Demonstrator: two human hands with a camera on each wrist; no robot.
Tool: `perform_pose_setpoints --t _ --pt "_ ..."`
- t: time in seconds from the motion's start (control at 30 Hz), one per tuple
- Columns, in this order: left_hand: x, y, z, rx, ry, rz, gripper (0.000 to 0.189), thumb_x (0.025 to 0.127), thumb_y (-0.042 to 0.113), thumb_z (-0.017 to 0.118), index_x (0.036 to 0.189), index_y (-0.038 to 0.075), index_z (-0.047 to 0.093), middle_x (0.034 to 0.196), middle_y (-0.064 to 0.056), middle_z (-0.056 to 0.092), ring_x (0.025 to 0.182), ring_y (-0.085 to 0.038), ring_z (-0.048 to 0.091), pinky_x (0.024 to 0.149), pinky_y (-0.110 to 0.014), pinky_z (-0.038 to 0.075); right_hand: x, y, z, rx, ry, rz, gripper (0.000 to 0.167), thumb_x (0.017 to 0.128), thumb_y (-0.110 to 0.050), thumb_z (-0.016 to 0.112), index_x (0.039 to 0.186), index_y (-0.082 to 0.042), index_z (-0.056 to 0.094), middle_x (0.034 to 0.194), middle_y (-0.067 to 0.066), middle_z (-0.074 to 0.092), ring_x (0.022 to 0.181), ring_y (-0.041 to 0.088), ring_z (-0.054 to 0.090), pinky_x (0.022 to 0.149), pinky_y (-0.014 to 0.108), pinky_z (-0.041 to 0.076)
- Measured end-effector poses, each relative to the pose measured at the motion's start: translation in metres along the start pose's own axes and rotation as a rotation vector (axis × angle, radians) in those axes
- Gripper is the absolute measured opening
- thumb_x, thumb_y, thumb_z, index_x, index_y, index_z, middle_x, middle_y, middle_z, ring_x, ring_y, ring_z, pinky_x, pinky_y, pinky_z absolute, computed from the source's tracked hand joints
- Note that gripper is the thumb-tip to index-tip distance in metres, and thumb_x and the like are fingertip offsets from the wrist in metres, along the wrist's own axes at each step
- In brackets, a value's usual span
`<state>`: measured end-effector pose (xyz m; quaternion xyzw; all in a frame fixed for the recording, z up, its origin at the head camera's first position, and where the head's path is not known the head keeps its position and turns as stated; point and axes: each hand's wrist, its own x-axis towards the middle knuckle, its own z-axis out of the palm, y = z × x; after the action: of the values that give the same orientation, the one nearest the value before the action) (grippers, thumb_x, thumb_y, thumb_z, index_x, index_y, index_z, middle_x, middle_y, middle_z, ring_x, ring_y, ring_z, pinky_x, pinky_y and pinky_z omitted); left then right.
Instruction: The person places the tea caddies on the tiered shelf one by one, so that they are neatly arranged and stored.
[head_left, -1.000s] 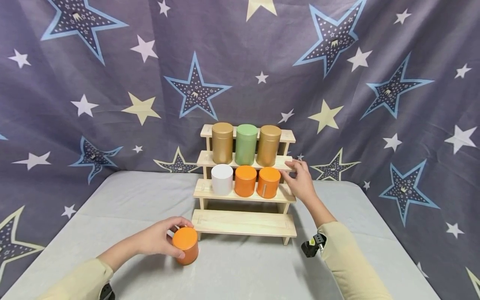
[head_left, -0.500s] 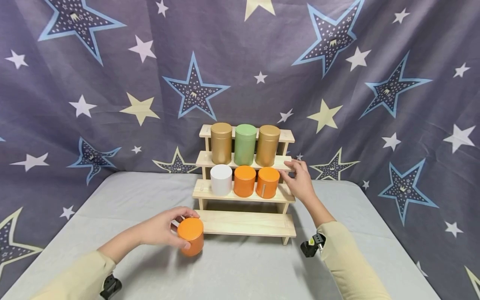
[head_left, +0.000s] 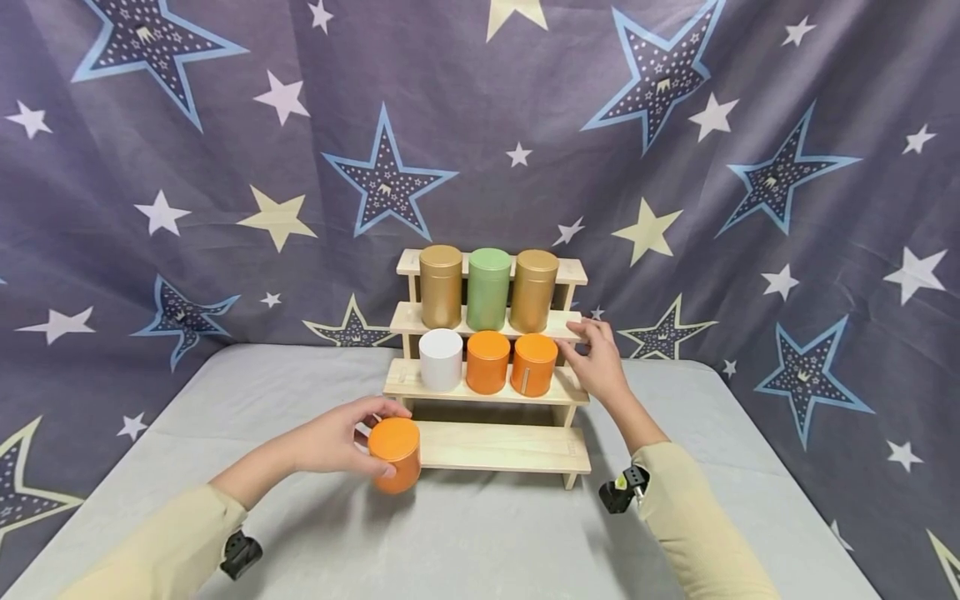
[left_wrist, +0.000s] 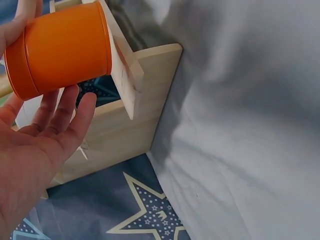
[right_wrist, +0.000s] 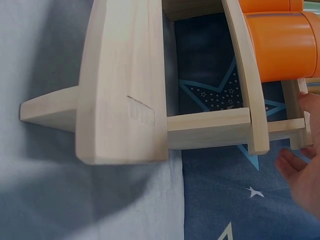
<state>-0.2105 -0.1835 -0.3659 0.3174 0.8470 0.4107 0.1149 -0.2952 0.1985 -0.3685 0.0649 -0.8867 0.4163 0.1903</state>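
Note:
My left hand (head_left: 343, 437) holds an orange canister (head_left: 395, 457) between thumb and fingers, upright in the head view. It is at the left end of the wooden stepped stand's (head_left: 510, 448) lowest step, covering that end. In the left wrist view the orange canister (left_wrist: 67, 50) shows its smooth side above the curled fingers. My right hand (head_left: 600, 362) grips the right end of the stand's third step from the bottom, fingers and thumb about its edge. Its thumb is beside the rightmost orange canister (head_left: 535, 367) on the second step.
Also on the second step are a white canister (head_left: 441, 360) and an orange canister (head_left: 487, 363). Above them stand a gold canister (head_left: 441, 287), a green canister (head_left: 489, 290) and another gold canister (head_left: 534, 292). A star-patterned cloth (head_left: 450, 75) hangs behind the grey-covered table (head_left: 480, 542).
My left hand has lifted the orange canister from the tabletop area and moved it up and right, toward the lowest step. The right hand stays at the stand's right end.

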Motion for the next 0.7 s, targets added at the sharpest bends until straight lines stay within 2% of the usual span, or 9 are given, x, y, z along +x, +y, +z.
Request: perform_pose_setpoints --t 0.2,0.47,0.7 --pt "0.011 0.0 0.005 0.041 0.02 -0.015 0.064 0.069 0.029 0.082 0.123 0.011 0.053 0.112 -0.008 0.056 0.096 -0.021 0.053 0.078 -0.028 0.053 0.0 0.002 0.0 0.004 0.002 -0.005 0.042 0.089 -0.024 0.065 0.124 -0.001 0.057 0.136 0.018 0.04 0.121 0.032 0.047 0.1 0.044 0.043" --pt "0.026 0.0 0.014 0.016 0.064 0.009 0.063 0.069 0.023 0.082 0.123 0.007 0.053 0.108 -0.01 0.057 0.093 -0.019 0.053 0.075 -0.025 0.054 0.001 0.004 0.001 0.009 0.013 -0.012 0.042 0.089 -0.024 0.065 0.123 -0.001 0.057 0.136 0.018 0.04 0.122 0.031 0.046 0.1 0.044 0.043" --pt "0.039 -0.001 0.022 0.02 0.094 0.011 0.065 0.069 0.024 0.083 0.123 0.004 0.054 0.108 -0.009 0.058 0.093 -0.018 0.054 0.077 -0.029 0.054 0.001 0.005 0.002 0.015 0.008 -0.01 0.042 0.089 -0.024 0.065 0.123 -0.001 0.057 0.136 0.017 0.04 0.122 0.031 0.047 0.1 0.044 0.043"
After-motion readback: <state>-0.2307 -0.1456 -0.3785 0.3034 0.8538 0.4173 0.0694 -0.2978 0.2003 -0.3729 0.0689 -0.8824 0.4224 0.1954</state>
